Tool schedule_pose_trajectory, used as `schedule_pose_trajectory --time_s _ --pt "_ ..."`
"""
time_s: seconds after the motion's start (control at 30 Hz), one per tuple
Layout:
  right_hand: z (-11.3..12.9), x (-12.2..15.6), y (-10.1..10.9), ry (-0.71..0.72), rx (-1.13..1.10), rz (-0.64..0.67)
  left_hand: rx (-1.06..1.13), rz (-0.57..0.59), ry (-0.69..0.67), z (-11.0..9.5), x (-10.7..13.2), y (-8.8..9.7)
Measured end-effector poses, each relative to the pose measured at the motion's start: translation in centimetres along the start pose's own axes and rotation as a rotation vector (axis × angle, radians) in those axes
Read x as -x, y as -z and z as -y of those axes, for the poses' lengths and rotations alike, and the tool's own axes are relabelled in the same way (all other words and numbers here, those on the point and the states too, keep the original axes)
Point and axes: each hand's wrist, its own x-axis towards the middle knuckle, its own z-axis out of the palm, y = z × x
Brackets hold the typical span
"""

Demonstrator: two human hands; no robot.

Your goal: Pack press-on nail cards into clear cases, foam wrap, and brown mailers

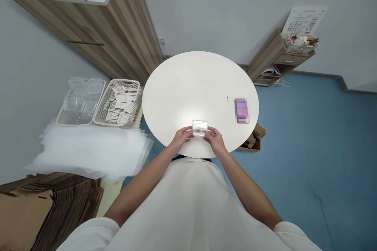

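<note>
A small clear plastic case [200, 128] with several dark round items inside sits at the near edge of the round white table [194, 86]. My left hand [183, 136] grips its left end with curled fingers. My right hand [214, 138] pinches its right end. Both hands hold the case just above the tabletop.
A purple flat object [242, 110] lies on the table's right side. To the left stand a basket of paper packets [120, 102], a tray of clear plastic cases [80, 100], a stack of translucent sheets [91, 151] and flattened cardboard [44, 204]. A cardboard box [253, 141] sits on the blue floor.
</note>
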Motion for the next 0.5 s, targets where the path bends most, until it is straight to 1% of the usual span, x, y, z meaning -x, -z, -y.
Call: schedule_pose_trajectory --time_s 0.13,0.27,0.37,0.5 --pt "-0.2 -0.5 0.4 -0.028 0.054 0.033 -0.031 -0.044 -0.018 0.7 0.1 -0.5" --pt "-0.5 -1.1 0.1 -0.025 0.091 0.044 0.018 -0.102 -0.098 1.8 -0.1 -0.6" --pt "-0.6 -1.6 -0.7 -0.011 0.139 0.065 0.034 -0.138 -0.138 2.5 -0.1 -0.2" --pt "-0.8 -2.3 -2.7 0.004 0.209 0.083 0.012 -0.245 -0.17 2.5 -0.1 1.0"
